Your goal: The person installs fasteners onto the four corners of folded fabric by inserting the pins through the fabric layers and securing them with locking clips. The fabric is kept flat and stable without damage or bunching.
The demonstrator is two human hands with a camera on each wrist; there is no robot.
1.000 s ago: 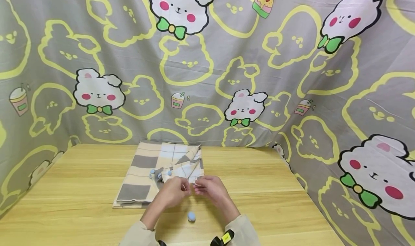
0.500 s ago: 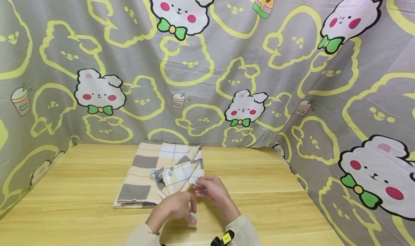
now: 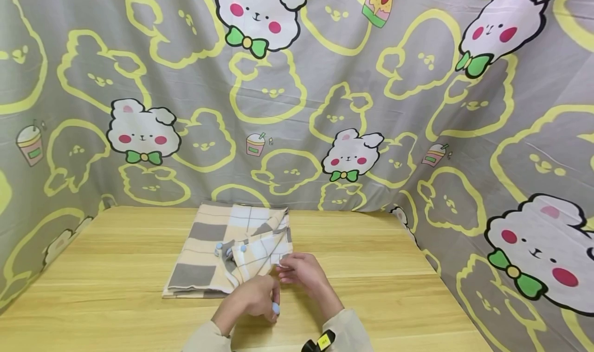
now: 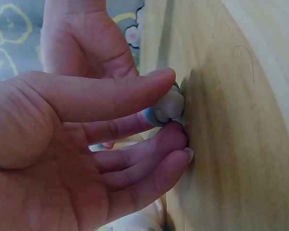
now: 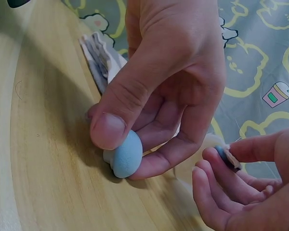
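Note:
My left hand pinches a small light-blue, round-capped clip low over the table. Seen from the left wrist, the clip shows a pale, lobed underside between thumb and index finger. In the right wrist view its blue cap faces the camera. A folded plaid blanket in beige, grey and white lies beyond the hands, one corner turned over. At its near right edge my right hand pinches the fabric; a small dark-blue piece shows at its fingertips in the right wrist view.
Two more light-blue pieces sit on the blanket, one piece on the turned-over corner and another piece to its left. A grey curtain printed with rabbits hangs round the wooden table.
My left hand has come away from the blanket edge, moved toward me, and picked up the blue clip that lay on the table. My right hand stays at the blanket.

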